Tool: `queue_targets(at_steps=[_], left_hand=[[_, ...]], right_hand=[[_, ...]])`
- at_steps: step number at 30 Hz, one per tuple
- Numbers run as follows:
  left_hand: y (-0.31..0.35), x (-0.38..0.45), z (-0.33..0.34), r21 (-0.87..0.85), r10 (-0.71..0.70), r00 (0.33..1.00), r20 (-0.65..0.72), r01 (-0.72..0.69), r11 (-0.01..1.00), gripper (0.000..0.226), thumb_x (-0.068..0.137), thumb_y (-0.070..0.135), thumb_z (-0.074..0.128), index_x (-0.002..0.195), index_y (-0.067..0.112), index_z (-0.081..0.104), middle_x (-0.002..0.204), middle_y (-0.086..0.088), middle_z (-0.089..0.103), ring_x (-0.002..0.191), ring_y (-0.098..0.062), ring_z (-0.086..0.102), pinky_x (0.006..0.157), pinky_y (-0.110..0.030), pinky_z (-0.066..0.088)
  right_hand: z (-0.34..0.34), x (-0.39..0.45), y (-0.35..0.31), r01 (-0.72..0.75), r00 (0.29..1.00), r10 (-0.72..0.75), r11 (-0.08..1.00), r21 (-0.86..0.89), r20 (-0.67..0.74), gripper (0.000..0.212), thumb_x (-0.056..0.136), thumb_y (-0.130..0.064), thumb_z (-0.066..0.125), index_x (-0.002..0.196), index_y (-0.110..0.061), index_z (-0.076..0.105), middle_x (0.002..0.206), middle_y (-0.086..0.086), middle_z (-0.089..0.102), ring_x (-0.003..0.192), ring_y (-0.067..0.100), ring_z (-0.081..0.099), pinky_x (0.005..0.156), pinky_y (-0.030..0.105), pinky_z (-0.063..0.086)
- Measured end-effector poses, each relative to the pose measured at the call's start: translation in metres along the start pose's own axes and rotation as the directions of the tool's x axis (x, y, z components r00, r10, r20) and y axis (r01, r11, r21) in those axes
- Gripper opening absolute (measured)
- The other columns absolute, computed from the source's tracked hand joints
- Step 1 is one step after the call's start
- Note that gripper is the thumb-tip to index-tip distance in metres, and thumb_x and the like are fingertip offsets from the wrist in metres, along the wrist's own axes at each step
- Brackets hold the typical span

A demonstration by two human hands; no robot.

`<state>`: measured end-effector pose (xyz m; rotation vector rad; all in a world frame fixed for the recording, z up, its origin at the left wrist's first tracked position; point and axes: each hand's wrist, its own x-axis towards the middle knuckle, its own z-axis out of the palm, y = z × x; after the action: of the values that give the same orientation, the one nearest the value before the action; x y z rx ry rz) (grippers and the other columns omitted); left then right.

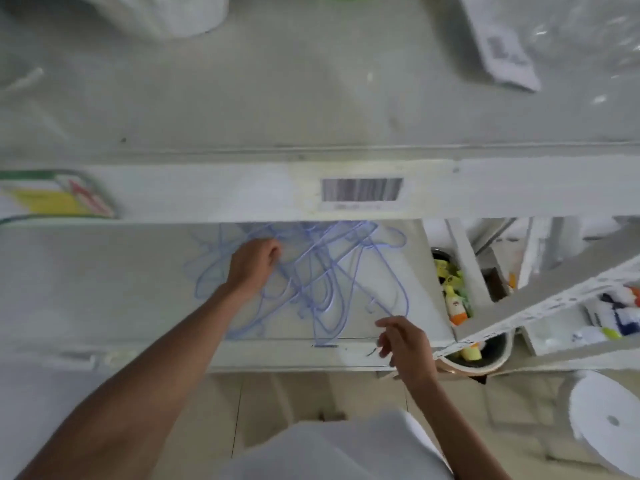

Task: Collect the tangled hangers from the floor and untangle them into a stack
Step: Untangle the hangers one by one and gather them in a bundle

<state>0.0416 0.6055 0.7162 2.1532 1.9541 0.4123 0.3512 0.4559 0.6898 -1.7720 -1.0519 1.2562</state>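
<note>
Hangers (pixel 311 278): blue wire, tangled heap on white counter (pixel 104 289), under the shelf w/ barcode label (pixel 362 189). Left hand (pixel 254 268) curled into far-left part of heap, seems to grip a wire; blur, not certain. Right hand (pixel 403 341) at near-right edge, fingers loose, holding nothing. Step: untangling, no stack yet. Next: pin heap, work one hanger free w/o dragging others.

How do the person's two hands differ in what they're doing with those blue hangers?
The left hand reaches farther out, into the middle of the tangled blue hangers, with fingers curled over the wires; the right hand stays nearer the body at the pile's near right edge. The left hand seems to grip a hanger, while the right hand's fingers are loosely spread and only meet the tip of one wire. Both are bare and work over the same white surface.
</note>
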Motion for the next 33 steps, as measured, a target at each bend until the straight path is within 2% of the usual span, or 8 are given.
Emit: queue_targets(at_steps=[6, 10, 12, 18, 22, 26, 29, 33], left_hand=[[-0.021, -0.017, -0.046, 0.068, 0.109, 0.947, -0.302, -0.093, 0.993, 0.012, 0.101, 0.024, 0.054, 0.089, 0.02, 0.054, 0.068, -0.007, 0.068, 0.06, -0.033, 0.068, 0.051, -0.032, 0.045], [-0.041, -0.055, -0.072, -0.075, -0.025, 0.905, -0.424, -0.007, 0.997, 0.02, 0.104, 0.034, 0.046, 0.089, 0.022, 0.049, 0.056, 0.007, 0.05, 0.051, -0.022, 0.054, 0.048, -0.029, 0.037], [-0.05, -0.084, -0.076, -0.226, -0.133, 0.893, -0.43, 0.036, 0.974, 0.019, 0.105, 0.03, 0.047, 0.088, 0.022, 0.05, 0.052, 0.008, 0.043, 0.046, -0.017, 0.047, 0.046, -0.031, 0.037], [-0.07, -0.165, -0.081, -0.667, -0.401, 0.872, -0.281, 0.123, 0.735, 0.023, 0.099, 0.013, 0.055, 0.077, 0.019, 0.058, 0.057, -0.006, 0.051, 0.046, -0.006, 0.04, 0.046, -0.017, 0.031], [-0.089, -0.193, -0.096, -0.781, -0.41, 0.894, -0.182, 0.122, 0.612, 0.022, 0.095, 0.024, 0.052, 0.078, 0.014, 0.061, 0.061, -0.016, 0.055, 0.054, -0.012, 0.046, 0.052, -0.022, 0.036], [-0.108, -0.203, -0.129, -0.873, -0.366, 0.927, -0.081, 0.111, 0.475, 0.027, 0.094, 0.024, 0.05, 0.074, 0.006, 0.058, 0.056, -0.004, 0.05, 0.054, -0.018, 0.045, 0.058, -0.029, 0.037], [-0.113, -0.196, -0.159, -0.935, -0.393, 0.919, -0.03, 0.113, 0.337, 0.041, 0.098, 0.027, 0.051, 0.081, -0.011, 0.052, 0.056, -0.01, 0.045, 0.041, -0.009, 0.036, 0.044, -0.017, 0.029], [-0.113, -0.184, -0.206, -0.991, -0.249, 0.968, 0.041, 0.071, 0.113, 0.036, 0.096, 0.03, 0.047, 0.104, 0.002, 0.07, 0.067, -0.016, 0.061, 0.035, -0.01, 0.032, 0.04, -0.021, 0.017]], right_hand=[[0.029, 0.017, -0.031, 0.08, 0.992, -0.068, 0.99, -0.117, 0.102, 0.036, 0.098, -0.001, 0.047, 0.091, -0.023, 0.073, 0.067, 0.006, 0.07, 0.053, 0.016, 0.063, 0.04, 0.025, 0.041], [0.08, 0.04, -0.068, 0.189, 0.975, -0.149, 0.945, -0.266, 0.163, 0.026, 0.097, -0.012, 0.05, 0.093, -0.026, 0.072, 0.071, 0.005, 0.073, 0.059, 0.021, 0.069, 0.053, 0.03, 0.054], [0.11, 0.054, -0.09, 0.194, 0.977, -0.125, 0.857, -0.478, 0.173, 0.019, 0.096, -0.03, 0.05, 0.102, -0.025, 0.068, 0.091, 0.007, 0.076, 0.082, 0.03, 0.073, 0.072, 0.036, 0.056], [0.171, 0.069, -0.122, 0.257, 0.966, -0.131, 0.476, -0.841, 0.222, 0.045, 0.095, -0.047, 0.056, 0.122, -0.013, 0.069, 0.129, 0.015, 0.065, 0.118, 0.036, 0.065, 0.096, 0.039, 0.051], [0.18, 0.06, -0.128, 0.272, 0.953, -0.233, 0.378, -0.885, 0.194, 0.034, 0.093, -0.036, 0.054, 0.105, -0.013, 0.074, 0.118, 0.013, 0.07, 0.108, 0.034, 0.069, 0.088, 0.037, 0.053], [0.172, 0.039, -0.15, 0.322, 0.881, -0.425, 0.217, -0.922, 0.208, 0.029, 0.095, -0.042, 0.055, 0.097, -0.019, 0.073, 0.103, 0.012, 0.074, 0.097, 0.035, 0.072, 0.077, 0.036, 0.054], [0.165, 0.017, -0.171, 0.362, 0.81, -0.532, 0.122, -0.924, 0.247, 0.026, 0.095, -0.045, 0.057, 0.092, -0.024, 0.071, 0.091, 0.01, 0.074, 0.091, 0.034, 0.073, 0.074, 0.036, 0.054], [0.169, -0.025, -0.199, 0.354, 0.723, -0.597, -0.112, -0.928, 0.348, 0.02, 0.092, -0.043, 0.062, 0.088, -0.027, 0.073, 0.083, 0.004, 0.073, 0.084, 0.03, 0.074, 0.063, 0.03, 0.044]])
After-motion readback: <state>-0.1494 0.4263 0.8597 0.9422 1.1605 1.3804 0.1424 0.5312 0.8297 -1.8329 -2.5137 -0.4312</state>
